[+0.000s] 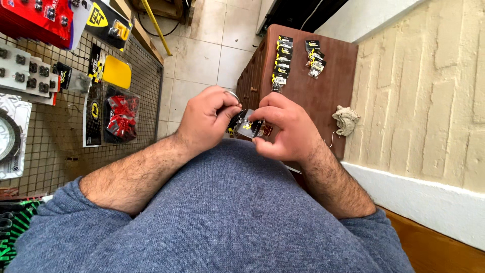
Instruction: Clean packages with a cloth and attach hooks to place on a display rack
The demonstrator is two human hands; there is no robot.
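Clear-plastic small packet (247, 125) with a black-and-yellow card — pinched between the left hand (207, 121) and right hand (283, 132), both closed on it; brown cabinet (323, 86) just beyond.

A brown wooden cabinet (323, 81) carries several small black-and-yellow packets (283, 60) and a grey animal figurine (346, 120).

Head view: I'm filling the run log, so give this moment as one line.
left hand: pinching small packet | right hand: pinching same packet | brown cabinet: more packets on top
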